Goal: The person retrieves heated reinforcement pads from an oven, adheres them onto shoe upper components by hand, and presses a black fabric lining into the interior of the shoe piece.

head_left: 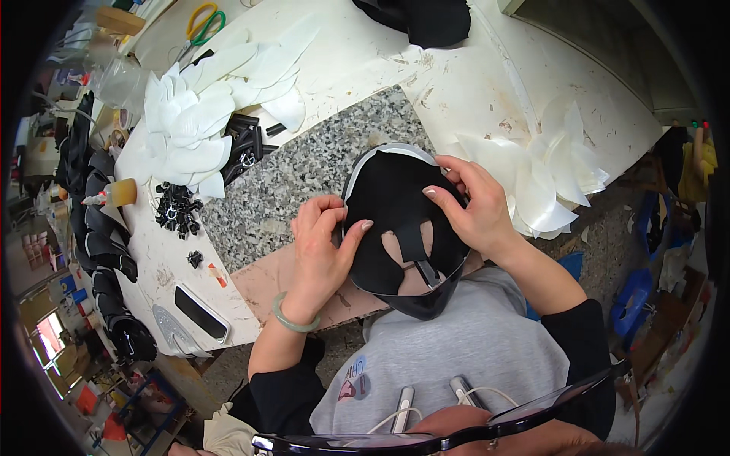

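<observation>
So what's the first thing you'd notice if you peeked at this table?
Right in the middle, both hands, the left hand and the right hand, press on a black shoe upper over a speckled stone slab. Big white petal-shaped pieces fan out at the upper left, with more white petals at the right. Yellow-and-green scissors lie at the top.
</observation>
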Available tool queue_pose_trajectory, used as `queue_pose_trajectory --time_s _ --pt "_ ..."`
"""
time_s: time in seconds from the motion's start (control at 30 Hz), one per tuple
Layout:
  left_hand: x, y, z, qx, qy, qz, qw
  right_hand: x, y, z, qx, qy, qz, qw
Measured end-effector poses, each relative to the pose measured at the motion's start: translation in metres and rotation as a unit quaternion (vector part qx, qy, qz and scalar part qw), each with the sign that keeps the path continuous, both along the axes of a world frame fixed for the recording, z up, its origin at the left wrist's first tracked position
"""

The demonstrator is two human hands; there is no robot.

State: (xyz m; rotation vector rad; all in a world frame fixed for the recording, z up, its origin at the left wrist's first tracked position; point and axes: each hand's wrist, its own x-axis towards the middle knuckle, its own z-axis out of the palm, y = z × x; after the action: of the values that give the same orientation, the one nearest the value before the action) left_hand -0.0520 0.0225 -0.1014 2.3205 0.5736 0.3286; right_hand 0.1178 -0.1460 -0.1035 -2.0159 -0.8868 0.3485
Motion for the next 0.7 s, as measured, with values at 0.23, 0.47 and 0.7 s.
queue_pose_trajectory --time_s 0.23,0.47,0.7 --pt "0.0012 -0.0006 0.0014 0.004 0.000 0.017 1.000 0.0009 0.0034 0.0019 -0.004 0.033 -0.008 0.999" --pt "0.0019 0.0000 0.0029 -0.004 0.011 0.017 1.000 0.0006 0.0043 0.0018 -0.002 0.038 -0.013 0.999" --pt "0.0035 0.0000 0.0028 0.014 0.001 0.014 1.000 0.0014 0.0051 0.0019 -0.015 0.052 -0.013 0.998"
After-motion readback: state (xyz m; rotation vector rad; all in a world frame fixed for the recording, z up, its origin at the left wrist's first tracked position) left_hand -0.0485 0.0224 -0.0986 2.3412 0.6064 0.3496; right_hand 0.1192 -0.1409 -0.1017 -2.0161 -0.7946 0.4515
